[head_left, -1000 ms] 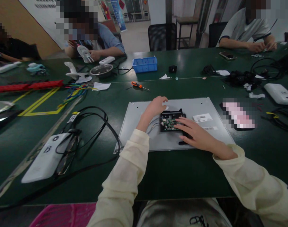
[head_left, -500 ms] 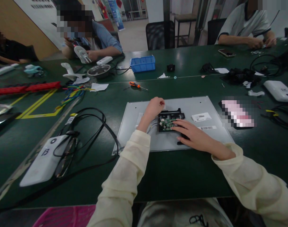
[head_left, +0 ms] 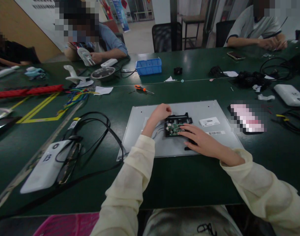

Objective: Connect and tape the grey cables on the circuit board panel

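A flat grey metal panel (head_left: 145, 149) lies on the green table in front of me, with a black plastic bracket (head_left: 186, 117) at its middle. Set in that bracket is a green circuit board (head_left: 173, 130), with pale wires (head_left: 158, 130) running off its left side. My left hand (head_left: 160, 113) is closed at the bracket's upper left corner, its fingertips pinched; whatever is between them is too small to make out. Spread fingers of my right hand (head_left: 200, 139) rest on the right part of the board and bracket, covering some of both.
An orange-handled screwdriver (head_left: 140, 88) and a blue basket (head_left: 149, 67) lie beyond the panel. At the right is a phone (head_left: 248, 118). To the left lie a white device (head_left: 45, 167) and looped black cables (head_left: 108, 123). Several people sit across the table.
My left hand has shifted slightly down toward me, still pinched by the bracket's corner. My right hand stays in place on the board.
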`<action>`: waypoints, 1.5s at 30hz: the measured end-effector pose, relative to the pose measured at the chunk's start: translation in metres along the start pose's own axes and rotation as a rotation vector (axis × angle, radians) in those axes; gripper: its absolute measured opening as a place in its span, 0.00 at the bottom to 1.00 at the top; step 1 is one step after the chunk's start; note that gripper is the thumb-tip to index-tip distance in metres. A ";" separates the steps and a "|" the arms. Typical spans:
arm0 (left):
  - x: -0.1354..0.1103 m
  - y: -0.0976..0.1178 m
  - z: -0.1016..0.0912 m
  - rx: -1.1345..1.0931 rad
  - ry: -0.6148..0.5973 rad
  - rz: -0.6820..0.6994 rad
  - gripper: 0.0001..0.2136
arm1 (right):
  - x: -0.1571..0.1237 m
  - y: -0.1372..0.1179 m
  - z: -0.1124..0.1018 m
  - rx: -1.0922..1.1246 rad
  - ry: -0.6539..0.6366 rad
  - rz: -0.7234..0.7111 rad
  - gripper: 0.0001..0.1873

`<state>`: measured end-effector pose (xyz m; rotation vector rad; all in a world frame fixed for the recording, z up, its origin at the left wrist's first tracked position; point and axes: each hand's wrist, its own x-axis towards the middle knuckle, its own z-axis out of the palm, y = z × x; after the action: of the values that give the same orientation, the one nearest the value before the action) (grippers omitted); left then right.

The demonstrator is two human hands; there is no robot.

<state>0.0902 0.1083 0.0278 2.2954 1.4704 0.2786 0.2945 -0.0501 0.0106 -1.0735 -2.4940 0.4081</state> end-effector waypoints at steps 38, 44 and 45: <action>-0.017 0.021 -0.025 0.139 0.111 0.048 0.10 | 0.000 0.011 -0.012 -0.053 0.187 0.139 0.25; -0.028 0.039 -0.036 0.148 -0.080 0.168 0.10 | -0.013 0.058 -0.017 -0.099 0.347 0.372 0.21; -0.031 0.044 -0.036 0.154 -0.127 0.199 0.09 | -0.016 0.064 -0.017 -0.096 0.332 0.391 0.20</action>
<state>0.0997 0.0723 0.0810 2.5356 1.2418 0.0746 0.3520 -0.0175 -0.0041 -1.5367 -2.0305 0.1962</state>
